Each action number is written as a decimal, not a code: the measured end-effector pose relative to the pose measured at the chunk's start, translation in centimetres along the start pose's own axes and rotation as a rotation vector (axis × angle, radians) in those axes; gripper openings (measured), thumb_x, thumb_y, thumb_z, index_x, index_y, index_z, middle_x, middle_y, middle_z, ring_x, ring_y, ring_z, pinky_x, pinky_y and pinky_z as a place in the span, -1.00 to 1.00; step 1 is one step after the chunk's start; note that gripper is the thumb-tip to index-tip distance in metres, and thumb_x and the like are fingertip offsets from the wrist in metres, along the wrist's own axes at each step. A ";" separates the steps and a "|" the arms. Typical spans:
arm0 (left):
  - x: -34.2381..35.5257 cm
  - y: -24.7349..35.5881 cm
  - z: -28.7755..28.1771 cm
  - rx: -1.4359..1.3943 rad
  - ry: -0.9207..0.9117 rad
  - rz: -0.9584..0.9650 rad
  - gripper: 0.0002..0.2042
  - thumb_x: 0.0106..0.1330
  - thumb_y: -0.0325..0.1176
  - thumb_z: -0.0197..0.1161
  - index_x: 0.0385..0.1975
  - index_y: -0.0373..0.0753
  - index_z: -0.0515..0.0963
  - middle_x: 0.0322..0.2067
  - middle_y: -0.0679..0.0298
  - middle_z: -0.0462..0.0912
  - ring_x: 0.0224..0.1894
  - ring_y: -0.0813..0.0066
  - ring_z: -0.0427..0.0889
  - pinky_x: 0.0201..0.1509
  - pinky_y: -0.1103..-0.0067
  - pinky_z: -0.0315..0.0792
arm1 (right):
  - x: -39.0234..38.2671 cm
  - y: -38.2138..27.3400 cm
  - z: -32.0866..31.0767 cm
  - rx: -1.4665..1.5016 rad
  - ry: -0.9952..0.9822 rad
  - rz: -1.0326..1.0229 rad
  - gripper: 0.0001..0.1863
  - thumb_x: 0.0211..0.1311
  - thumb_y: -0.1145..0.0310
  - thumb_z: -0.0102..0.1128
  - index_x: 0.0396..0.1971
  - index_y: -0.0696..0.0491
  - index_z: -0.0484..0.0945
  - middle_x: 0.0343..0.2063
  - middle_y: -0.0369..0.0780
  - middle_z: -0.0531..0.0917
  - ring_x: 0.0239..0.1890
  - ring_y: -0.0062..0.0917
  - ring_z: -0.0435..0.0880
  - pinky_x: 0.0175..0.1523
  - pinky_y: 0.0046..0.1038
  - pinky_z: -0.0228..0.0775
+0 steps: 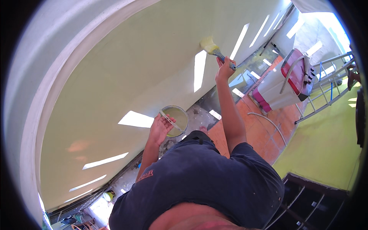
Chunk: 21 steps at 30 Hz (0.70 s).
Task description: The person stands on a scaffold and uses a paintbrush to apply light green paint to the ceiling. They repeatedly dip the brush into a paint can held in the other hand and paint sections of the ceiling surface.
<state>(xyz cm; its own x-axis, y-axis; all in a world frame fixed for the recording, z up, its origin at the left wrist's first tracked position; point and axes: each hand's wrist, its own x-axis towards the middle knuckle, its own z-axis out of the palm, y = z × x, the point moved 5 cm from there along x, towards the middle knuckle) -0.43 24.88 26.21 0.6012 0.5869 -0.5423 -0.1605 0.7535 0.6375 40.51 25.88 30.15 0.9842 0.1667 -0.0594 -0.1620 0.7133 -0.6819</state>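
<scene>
A paintbrush point(209, 45) with yellow-coated bristles touches the pale green wall point(96, 96) high up, its handle gripped in my right hand point(225, 67) at the end of my raised arm. Lower down, my left hand point(161, 128) holds the pale strap handle point(167, 117) of a round bucket point(181, 115) of light yellow-green liquid, its fingers curled beneath the strap. The bucket is near the foot of the wall, beside my body in a dark shirt. Slanted patches of sunlight lie on the wall.
A white, pink and red washing machine point(274, 90) with hoses is on orange floor tiles point(268, 138) to the right. An aluminium ladder point(326, 84) lies beyond it. A yellow-green wall point(322, 153) runs along the right, with a dark barred opening point(306, 203) at lower right.
</scene>
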 end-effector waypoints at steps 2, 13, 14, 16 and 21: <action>0.2 -0.1 0.1 0.003 -0.003 -0.003 -0.47 0.45 0.08 -0.14 0.04 -0.34 0.36 -0.04 0.01 0.51 0.13 0.12 0.49 0.27 0.29 0.31 | 0.2 1.6 -2.9 -0.062 0.091 0.024 -0.84 0.26 0.54 0.12 -0.35 0.20 0.29 -0.28 -0.05 0.48 -0.34 -0.31 0.68 -0.17 -0.34 0.75; 1.5 -0.6 2.2 -0.028 0.023 -0.005 -0.48 0.45 0.07 -0.13 0.05 -0.33 0.36 -0.04 0.02 0.51 0.14 0.12 0.48 0.29 0.29 0.28 | 1.5 -13.6 12.8 0.234 -0.261 -0.234 -0.81 0.31 0.52 0.10 -0.32 0.18 0.24 -0.33 -0.07 0.49 -0.37 -0.30 0.67 -0.12 -0.31 0.72; 1.6 -0.7 2.5 -0.021 0.008 0.007 -0.48 0.45 0.06 -0.13 0.05 -0.33 0.36 -0.03 0.02 0.51 0.14 0.11 0.48 0.29 0.28 0.27 | 1.7 -14.4 13.6 0.235 -0.219 -0.197 -0.81 0.31 0.52 0.09 -0.32 0.18 0.24 -0.33 -0.06 0.49 -0.36 -0.29 0.67 -0.11 -0.30 0.72; 1.2 -1.2 2.9 -0.037 0.038 -0.012 -0.48 0.45 0.06 -0.13 0.05 -0.34 0.35 -0.03 0.01 0.50 0.14 0.11 0.48 0.29 0.28 0.27 | 1.8 -15.4 14.3 0.315 -0.295 -0.290 -0.81 0.32 0.51 0.09 -0.31 0.17 0.23 -0.32 -0.06 0.49 -0.35 -0.28 0.68 -0.10 -0.29 0.71; 2.0 -1.3 4.8 -0.038 0.029 0.024 -0.46 0.45 0.06 -0.15 0.07 -0.36 0.34 -0.02 -0.01 0.50 0.15 0.10 0.47 0.28 0.28 0.29 | 1.4 -6.5 6.2 0.032 -0.195 -0.089 -0.81 0.32 0.52 0.11 -0.30 0.19 0.25 -0.27 -0.07 0.49 -0.32 -0.30 0.68 -0.10 -0.31 0.72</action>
<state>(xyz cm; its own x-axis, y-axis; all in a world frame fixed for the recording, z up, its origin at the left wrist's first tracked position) 4.73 23.65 26.87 0.5741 0.6128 -0.5430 -0.2049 0.7496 0.6294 42.49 25.64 39.01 0.9629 0.2285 0.1437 -0.0807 0.7516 -0.6547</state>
